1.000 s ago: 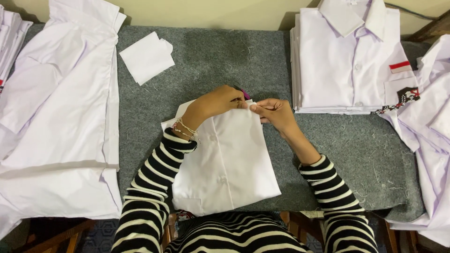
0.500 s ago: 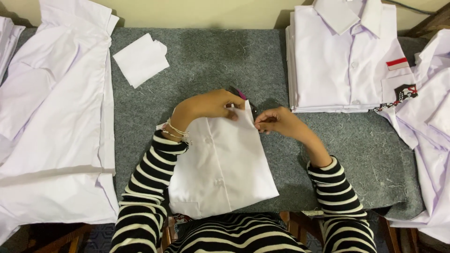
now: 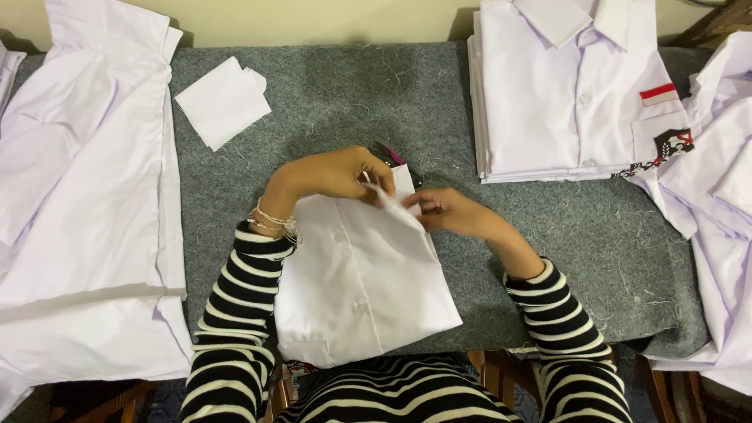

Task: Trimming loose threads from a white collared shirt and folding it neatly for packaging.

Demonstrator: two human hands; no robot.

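Observation:
A folded white shirt (image 3: 364, 282) lies on the grey felt table (image 3: 548, 227) right in front of me. My left hand (image 3: 333, 174) presses on its top edge with fingers curled over the cloth. My right hand (image 3: 450, 211) pinches the shirt's upper right corner, which is lifted and folded inward. Just behind my left hand a small pair of scissors with a pink part (image 3: 392, 155) peeks out on the felt.
A stack of folded white shirts (image 3: 564, 94) sits at the back right, with a red and a dark badge on the top one. Loose white shirts lie at the left (image 3: 78, 196) and right edge (image 3: 721, 196). A small white cloth piece (image 3: 223, 102) lies at the back left.
Both hands have drawn closer to me along the shirt's top edge, and the right hand has turned the upper right corner inward.

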